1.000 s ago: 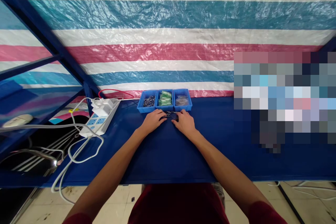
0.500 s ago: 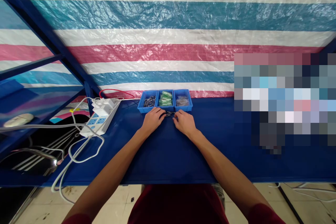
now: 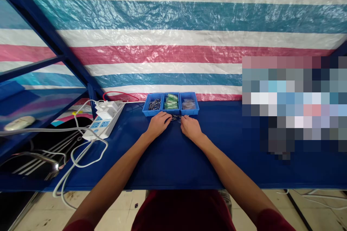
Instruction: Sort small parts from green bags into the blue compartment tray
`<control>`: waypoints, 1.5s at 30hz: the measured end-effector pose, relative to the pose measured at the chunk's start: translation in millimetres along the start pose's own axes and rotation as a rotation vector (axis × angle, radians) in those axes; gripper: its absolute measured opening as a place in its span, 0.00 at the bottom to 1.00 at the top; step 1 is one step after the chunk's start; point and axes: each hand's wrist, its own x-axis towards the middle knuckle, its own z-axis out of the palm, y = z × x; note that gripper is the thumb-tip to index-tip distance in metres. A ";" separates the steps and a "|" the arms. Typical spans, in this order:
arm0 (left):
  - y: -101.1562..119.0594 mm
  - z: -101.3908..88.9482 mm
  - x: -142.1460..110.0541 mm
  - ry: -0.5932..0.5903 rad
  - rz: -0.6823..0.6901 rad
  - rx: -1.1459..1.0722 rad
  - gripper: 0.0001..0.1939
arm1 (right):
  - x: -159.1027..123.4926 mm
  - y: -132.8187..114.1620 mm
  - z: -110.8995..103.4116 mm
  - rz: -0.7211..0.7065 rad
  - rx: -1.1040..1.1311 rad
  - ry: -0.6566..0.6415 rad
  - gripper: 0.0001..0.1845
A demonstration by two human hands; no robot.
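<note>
Left hand (image 3: pixel 159 123): palm down, grip narrow, fingertips just beside the small metal pieces (image 3: pixel 176 117); any hold cannot be confirmed.
Right hand (image 3: pixel 191 128): palm down, grip narrow, touching or holding cannot be told.
Pieces: centre of frame, between the hands, on the blue surface (image 3: pixel 162 162).
Left tray (image 3: pixel 145 110): dark metal pieces (image 3: pixel 154 104).
Middle tray (image 3: pixel 170 111): green packets (image 3: pixel 170 101).
Right tray (image 3: pixel 195 108): clear plastic bag (image 3: pixel 188 104).
</note>
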 end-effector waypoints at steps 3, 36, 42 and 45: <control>-0.6 0.3 0.2 0.015 -0.016 -0.055 0.11 | -1.1 -0.8 -0.9 -0.016 0.012 0.034 0.11; 14.9 -18.3 6.4 0.115 -0.220 -0.819 0.18 | -0.5 3.3 10.9 -0.135 0.593 0.448 0.17; 16.5 -17.9 6.9 0.207 -0.235 -0.710 0.13 | -1.6 1.6 9.2 -0.162 0.637 0.409 0.18; 18.0 -16.1 5.9 0.177 -0.303 -0.777 0.14 | -2.2 0.9 7.8 -0.124 0.615 0.418 0.17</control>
